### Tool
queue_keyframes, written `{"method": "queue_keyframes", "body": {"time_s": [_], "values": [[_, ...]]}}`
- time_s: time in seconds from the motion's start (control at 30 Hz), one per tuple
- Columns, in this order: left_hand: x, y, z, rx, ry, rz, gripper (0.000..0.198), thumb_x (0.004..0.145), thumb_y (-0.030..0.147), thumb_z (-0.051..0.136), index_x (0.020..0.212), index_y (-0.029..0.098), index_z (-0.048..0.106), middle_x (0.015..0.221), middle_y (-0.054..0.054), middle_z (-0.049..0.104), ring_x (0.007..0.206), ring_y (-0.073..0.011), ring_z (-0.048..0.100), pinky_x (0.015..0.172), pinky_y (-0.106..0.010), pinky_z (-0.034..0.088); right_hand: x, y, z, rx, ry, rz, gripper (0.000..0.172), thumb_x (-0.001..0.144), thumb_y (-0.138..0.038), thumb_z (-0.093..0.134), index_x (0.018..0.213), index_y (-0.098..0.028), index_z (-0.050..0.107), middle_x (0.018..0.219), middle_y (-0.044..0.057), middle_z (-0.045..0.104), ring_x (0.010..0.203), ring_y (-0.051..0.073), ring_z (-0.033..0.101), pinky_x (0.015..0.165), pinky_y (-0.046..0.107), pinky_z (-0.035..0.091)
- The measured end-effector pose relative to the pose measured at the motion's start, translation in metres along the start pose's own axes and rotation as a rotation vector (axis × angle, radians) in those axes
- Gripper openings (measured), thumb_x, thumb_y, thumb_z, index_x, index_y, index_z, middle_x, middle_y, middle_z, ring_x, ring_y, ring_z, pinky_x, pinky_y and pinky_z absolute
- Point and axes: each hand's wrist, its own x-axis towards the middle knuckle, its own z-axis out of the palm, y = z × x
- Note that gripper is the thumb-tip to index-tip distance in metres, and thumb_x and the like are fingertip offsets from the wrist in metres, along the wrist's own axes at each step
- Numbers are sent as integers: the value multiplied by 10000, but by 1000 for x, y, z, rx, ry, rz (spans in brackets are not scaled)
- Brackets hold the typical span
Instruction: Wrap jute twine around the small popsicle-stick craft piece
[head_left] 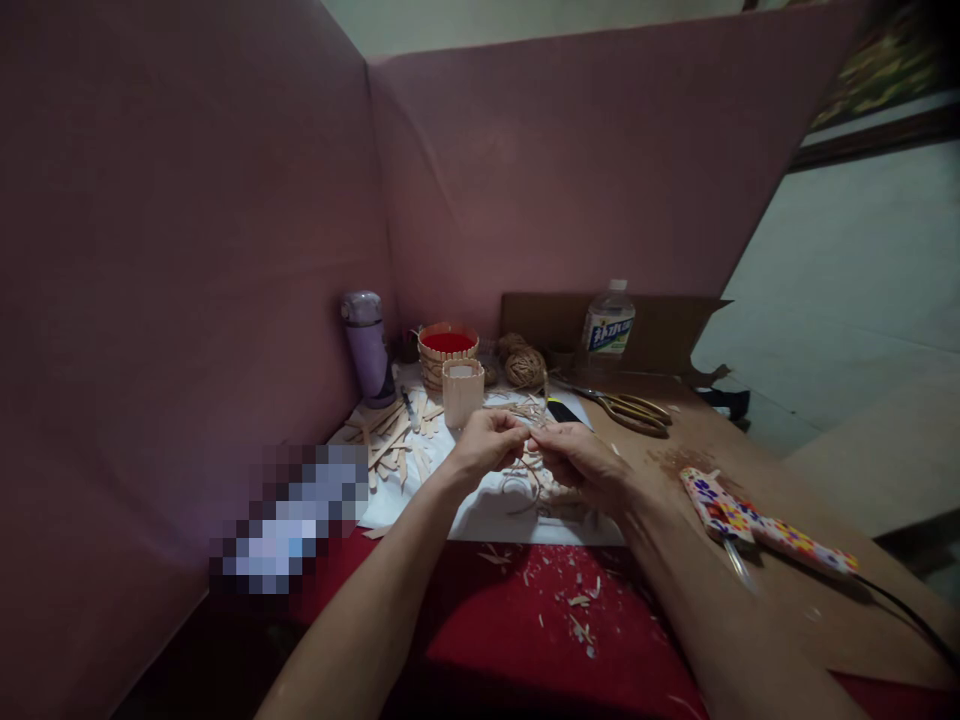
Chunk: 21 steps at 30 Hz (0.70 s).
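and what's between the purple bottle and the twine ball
In the head view, the red-lined container stands between the purple bottle and twine ball, with the smaller wooden cup in front.

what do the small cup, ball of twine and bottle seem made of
Small cup: pale, bare-looking wood, judging by upright strips around its side.
Ball of twine: probably jute or similar fibre, matte brown, with coarse wound strands.
Bottle: likely clear, smooth plastic; it looks see-through above its label.

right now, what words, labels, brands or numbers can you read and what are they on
"补水": large characters on the clear bottle; a character after them is too unclear to read.
Smaller print beneath: too small to read.
Pixelated patch at left: nothing readable.
No other legible text.
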Motion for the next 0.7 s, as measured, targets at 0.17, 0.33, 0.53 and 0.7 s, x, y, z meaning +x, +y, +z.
{"method": "queue_keyframes", "body": {"time_s": [0.17, 0.33, 0.53, 0.7], "values": [[7, -12, 0, 212, 97, 73, 124, 648, 226, 529, 582, 123, 511, 440, 36, 463, 371, -33, 361, 376, -167, 239, -1, 0, -1, 67, -34, 111, 259, 672, -364, 577, 575, -159, 450, 386, -105, 211, 347, 25, 90, 331, 188, 52], [10, -16, -1, 290, 56, 119, 126, 667, 208, 497, 580, 120, 520, 452, 36, 474, 377, -30, 362, 390, -167, 252, 1, 0, 0, 134, -35, 164, 231, 650, -315, 584, 572, -162, 429, 407, -102, 227, 356, 25, 111, 335, 183, 66], [3, -2, 3, 160, 53, 7, 120, 659, 223, 523, 591, 128, 499, 415, 51, 436, 341, -32, 332, 354, -173, 212, 3, 2, -4, 222, -30, 222, 200, 661, -293, 555, 578, -162, 429, 409, -96, 239, 356, 24, 137, 348, 183, 79], [1, 4, 1, 104, -4, 3, 183, 658, 279, 567, 599, 112, 523, 401, 51, 417, 333, -21, 303, 351, -170, 186, 3, 1, -5, 262, -54, 203, 213, 664, -294, 567, 582, -157, 427, 416, -101, 212, 358, 21, 114, 348, 178, 61]]}}
